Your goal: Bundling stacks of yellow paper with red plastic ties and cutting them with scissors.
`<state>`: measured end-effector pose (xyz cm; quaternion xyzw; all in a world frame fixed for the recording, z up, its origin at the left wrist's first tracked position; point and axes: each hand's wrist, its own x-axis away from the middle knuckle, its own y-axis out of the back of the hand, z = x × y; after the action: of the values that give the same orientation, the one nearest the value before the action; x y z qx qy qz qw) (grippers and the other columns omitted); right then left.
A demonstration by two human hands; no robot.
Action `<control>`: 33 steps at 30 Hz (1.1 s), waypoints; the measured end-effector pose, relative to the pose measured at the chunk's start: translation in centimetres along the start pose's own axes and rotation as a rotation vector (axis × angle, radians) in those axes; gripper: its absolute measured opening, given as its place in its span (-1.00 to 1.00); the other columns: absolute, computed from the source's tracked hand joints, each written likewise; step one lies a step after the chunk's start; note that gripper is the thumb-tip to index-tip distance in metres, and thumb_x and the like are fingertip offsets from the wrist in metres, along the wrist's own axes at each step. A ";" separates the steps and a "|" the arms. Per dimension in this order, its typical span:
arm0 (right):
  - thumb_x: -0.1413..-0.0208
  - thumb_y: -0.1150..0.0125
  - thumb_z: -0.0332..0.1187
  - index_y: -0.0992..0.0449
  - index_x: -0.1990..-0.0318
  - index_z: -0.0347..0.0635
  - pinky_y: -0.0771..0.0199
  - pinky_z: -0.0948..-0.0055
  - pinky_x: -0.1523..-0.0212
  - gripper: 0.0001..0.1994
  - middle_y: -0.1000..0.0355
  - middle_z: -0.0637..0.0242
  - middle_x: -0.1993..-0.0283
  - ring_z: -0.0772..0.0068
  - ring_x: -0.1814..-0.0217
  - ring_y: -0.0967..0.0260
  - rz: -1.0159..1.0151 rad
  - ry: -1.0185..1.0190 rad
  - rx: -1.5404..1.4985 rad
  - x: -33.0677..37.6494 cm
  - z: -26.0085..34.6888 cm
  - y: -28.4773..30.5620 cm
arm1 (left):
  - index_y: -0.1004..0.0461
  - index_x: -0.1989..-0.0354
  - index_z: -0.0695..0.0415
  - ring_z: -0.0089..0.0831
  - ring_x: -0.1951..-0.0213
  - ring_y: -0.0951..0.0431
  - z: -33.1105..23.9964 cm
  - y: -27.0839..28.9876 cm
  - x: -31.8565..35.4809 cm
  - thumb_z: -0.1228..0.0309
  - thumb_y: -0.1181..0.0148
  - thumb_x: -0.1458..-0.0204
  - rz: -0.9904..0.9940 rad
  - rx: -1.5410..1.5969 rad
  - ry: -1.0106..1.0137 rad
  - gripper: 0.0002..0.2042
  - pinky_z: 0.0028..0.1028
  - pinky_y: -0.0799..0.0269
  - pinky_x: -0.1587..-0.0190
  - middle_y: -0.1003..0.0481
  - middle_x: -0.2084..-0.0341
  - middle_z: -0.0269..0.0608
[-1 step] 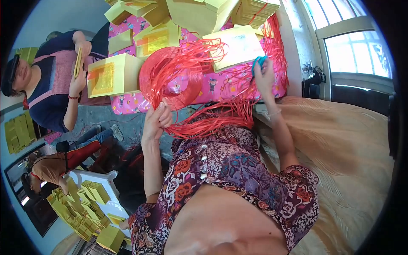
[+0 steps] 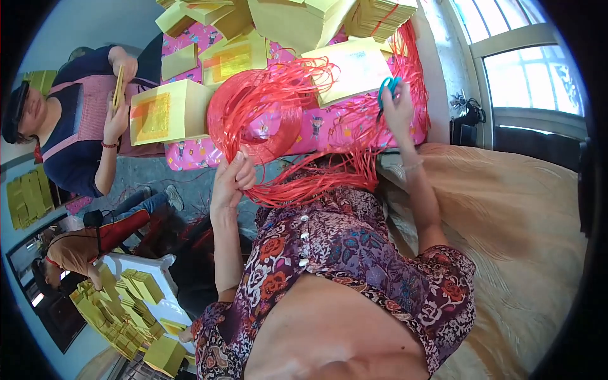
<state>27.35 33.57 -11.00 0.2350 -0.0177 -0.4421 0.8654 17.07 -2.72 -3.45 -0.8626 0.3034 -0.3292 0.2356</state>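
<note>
My left hand (image 2: pixel 232 179) is closed round a thick bundle of red plastic strands (image 2: pixel 310 191). Part of the bundle fans up over a red coil of the same strand (image 2: pixel 223 104), and the rest trails across my lap to the right. In my right hand (image 2: pixel 398 111) is a pair of scissors with teal handles (image 2: pixel 387 87). Their blades are mostly hidden and point down toward the loose strands. Just left of the scissors lies a pale yellow paper stack (image 2: pixel 351 69) on the pink patterned table cover (image 2: pixel 316 130).
More yellow paper stacks (image 2: pixel 291 25) crowd the table's far side. Another block of yellow paper (image 2: pixel 166 114) stands left of the coil. Two people are at the left; one holds folded yellow paper (image 2: pixel 118 88). A white table (image 2: pixel 170 288) bears several yellow bundles. Tan bedding (image 2: pixel 506 209) lies at my right.
My right hand has shifted slightly right and down with the scissors, whose teal handles have turned. My left hand has barely moved. The co-worker's hands and yellow paper have shifted slightly.
</note>
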 end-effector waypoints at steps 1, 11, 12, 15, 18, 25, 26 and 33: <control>0.00 -0.16 -0.29 -0.33 0.18 -0.26 -0.33 0.46 0.42 -0.71 -0.35 0.26 0.46 0.47 0.45 -0.32 0.056 0.001 0.082 -1.6 0.1 0.5 | -0.27 0.32 0.11 -0.74 0.78 0.08 -0.2 0.1 0.1 0.28 0.11 -0.18 0.003 0.035 0.007 -0.83 -0.67 0.16 0.73 -0.02 0.77 -0.53; -0.04 -0.06 -0.21 -0.25 0.14 -0.25 -0.28 0.53 0.51 -0.66 -0.31 0.32 0.42 0.56 0.49 -0.27 -0.384 -0.181 -0.669 -13.6 -2.4 -3.3 | -0.26 0.33 0.12 -0.74 0.77 0.07 -0.7 0.5 2.0 0.29 0.10 -0.17 0.014 -0.058 0.028 -0.83 -0.66 0.16 0.72 -0.04 0.76 -0.52; -0.04 -0.06 -0.21 -0.25 0.14 -0.25 -0.28 0.53 0.51 -0.66 -0.31 0.32 0.42 0.56 0.49 -0.27 -0.377 -0.181 -0.670 -13.7 -2.7 -3.4 | -0.26 0.33 0.13 -0.74 0.77 0.07 -0.9 0.8 2.5 0.29 0.09 -0.17 0.032 -0.046 0.040 -0.83 -0.66 0.16 0.72 -0.04 0.76 -0.52; 0.06 -0.15 -0.09 -0.34 0.08 -0.15 -0.37 0.32 0.23 -0.56 -0.42 0.08 0.34 0.22 0.26 -0.41 0.017 -0.028 0.111 -13.4 -4.1 -3.6 | -0.26 0.33 0.13 -0.75 0.77 0.06 -1.1 1.3 3.0 0.29 0.09 -0.16 0.039 -0.034 0.055 -0.83 -0.67 0.16 0.72 -0.04 0.76 -0.53; 0.06 -0.13 -0.07 -0.30 0.01 -0.07 -0.36 0.15 0.15 -0.53 -0.37 0.01 0.20 0.01 0.22 -0.40 0.329 0.110 0.606 -11.7 -4.2 -5.7 | -0.25 0.34 0.14 -0.76 0.77 0.06 -1.4 0.7 2.8 0.30 0.09 -0.16 0.003 -0.072 0.066 -0.84 -0.67 0.16 0.72 -0.03 0.76 -0.55; 0.06 -0.15 -0.13 -0.32 0.06 -0.12 -0.43 0.17 0.25 -0.58 -0.32 0.04 0.14 0.04 0.21 -0.41 0.435 0.249 0.914 -10.1 -3.4 -8.0 | -0.25 0.40 0.11 -0.76 0.76 0.05 -2.2 -1.4 0.9 0.33 0.11 -0.17 0.088 -0.261 0.142 -0.85 -0.69 0.17 0.72 -0.01 0.77 -0.59; 0.05 -0.14 -0.15 -0.34 0.09 -0.14 -0.43 0.18 0.26 -0.60 -0.32 0.05 0.13 0.06 0.21 -0.41 0.443 0.250 0.934 -9.2 -0.4 -8.3 | -0.25 0.41 0.10 -0.76 0.75 0.06 -2.3 -1.4 0.9 0.33 0.11 -0.17 0.104 -0.302 0.157 -0.85 -0.68 0.17 0.72 -0.01 0.77 -0.59; 0.07 -0.18 -0.29 -0.40 0.06 -0.08 -0.22 0.21 -0.06 -0.64 -0.38 0.27 0.11 0.28 -0.01 -0.30 0.790 1.123 0.012 2.3 18.6 -9.5 | -0.34 0.28 0.12 -0.77 0.72 0.01 -4.0 -3.2 -0.6 0.27 0.06 -0.16 0.260 -0.515 0.247 -0.82 -0.67 0.17 0.70 -0.04 0.76 -0.60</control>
<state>17.15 19.77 1.09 0.4093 0.3468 0.0955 0.8385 15.09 -0.86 0.93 -0.8013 0.5108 -0.3112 0.0107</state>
